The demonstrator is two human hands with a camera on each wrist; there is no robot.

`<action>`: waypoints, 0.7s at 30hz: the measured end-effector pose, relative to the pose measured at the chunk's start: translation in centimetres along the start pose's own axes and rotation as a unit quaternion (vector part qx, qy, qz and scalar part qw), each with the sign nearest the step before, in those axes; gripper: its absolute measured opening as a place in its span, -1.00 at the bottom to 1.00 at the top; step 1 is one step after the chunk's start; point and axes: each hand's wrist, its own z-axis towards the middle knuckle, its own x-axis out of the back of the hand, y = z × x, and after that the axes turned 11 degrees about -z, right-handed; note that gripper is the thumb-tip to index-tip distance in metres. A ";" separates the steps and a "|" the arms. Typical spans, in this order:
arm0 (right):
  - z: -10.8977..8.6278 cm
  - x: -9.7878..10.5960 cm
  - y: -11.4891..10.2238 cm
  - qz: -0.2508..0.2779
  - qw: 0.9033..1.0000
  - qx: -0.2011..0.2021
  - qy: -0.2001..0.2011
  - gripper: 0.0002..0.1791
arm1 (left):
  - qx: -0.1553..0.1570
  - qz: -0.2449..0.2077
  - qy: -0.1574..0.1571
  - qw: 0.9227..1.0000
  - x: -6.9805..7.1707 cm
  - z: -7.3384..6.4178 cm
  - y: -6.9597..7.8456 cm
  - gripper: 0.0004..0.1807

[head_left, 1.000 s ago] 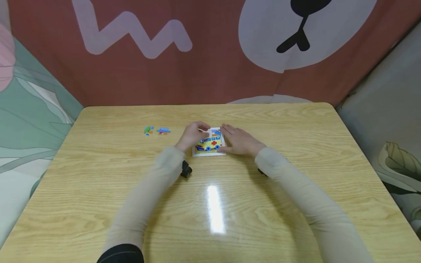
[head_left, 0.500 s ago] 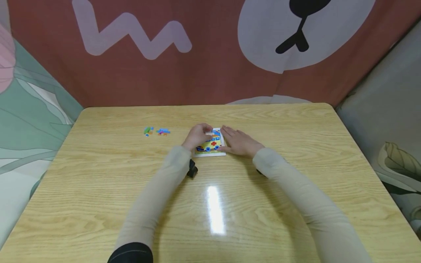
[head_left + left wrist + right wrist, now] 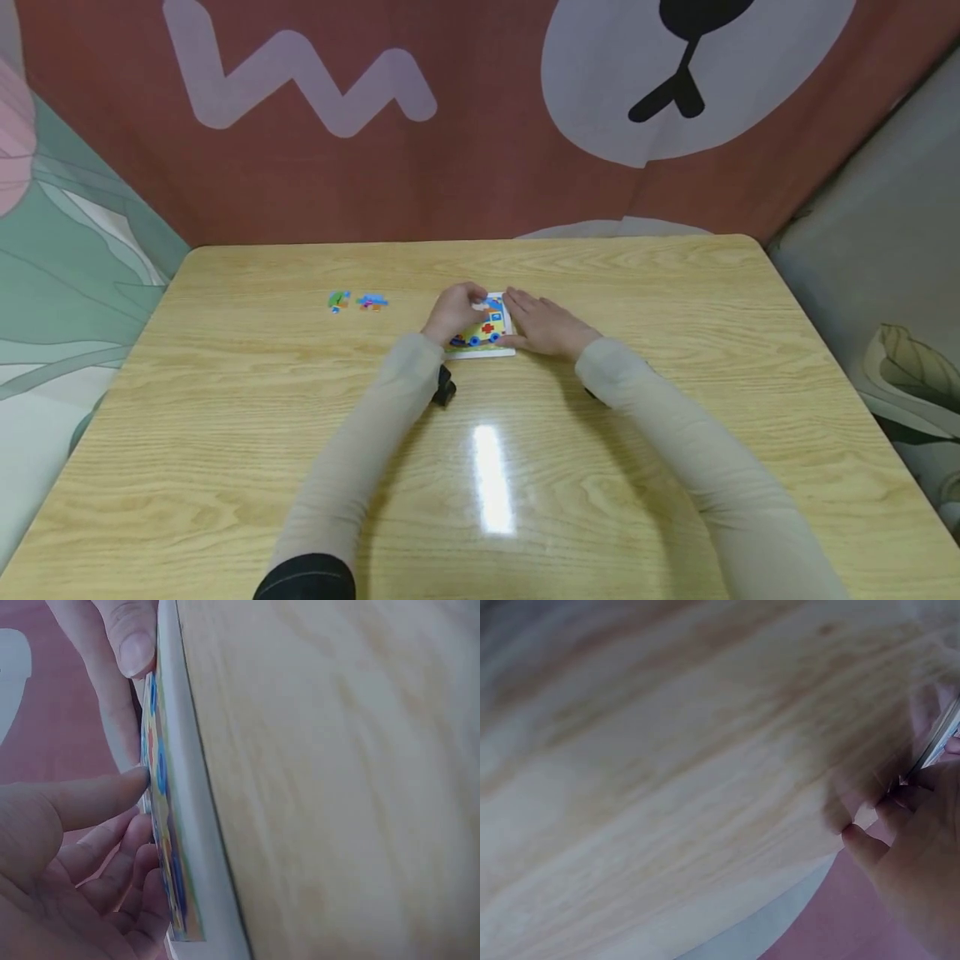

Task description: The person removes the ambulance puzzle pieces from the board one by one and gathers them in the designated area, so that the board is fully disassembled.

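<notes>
A small jigsaw puzzle (image 3: 487, 328) in a white frame lies on the table, showing a yellow ambulance with a red cross. My left hand (image 3: 454, 312) is over its left part. In the left wrist view the thumb touches the picture (image 3: 159, 769) and the other fingers are curled close by. A pale sliver between thumb and forefinger looks like a puzzle piece (image 3: 146, 803), mostly hidden. My right hand (image 3: 549, 323) rests along the frame's right edge, fingers straight at the upper corner and thumb lower down on the rim.
Left of the puzzle lie two small groups of loose puzzle pieces, one green and blue (image 3: 339, 301), one mainly blue (image 3: 372, 302). The wooden table (image 3: 600, 467) ends at a reddish patterned cloth (image 3: 480, 183) behind.
My left hand has shifted right, farther over the puzzle, covering more of its left side, then slowed. The right hand has stayed nearly still at the frame's right edge.
</notes>
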 end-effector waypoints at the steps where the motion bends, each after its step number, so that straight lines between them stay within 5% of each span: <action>1: 0.0 0.0 0.0 -0.001 1.000 0.001 0.002 -0.05 | 0.002 0.001 0.001 1.000 0.0 0.0 0.0 -0.59; 21: 0.2 -0.4 0.1 -0.014 1.000 0.002 0.014 -0.05 | 0.051 -0.074 0.027 0.996 -0.3 -0.6 1.4 -0.53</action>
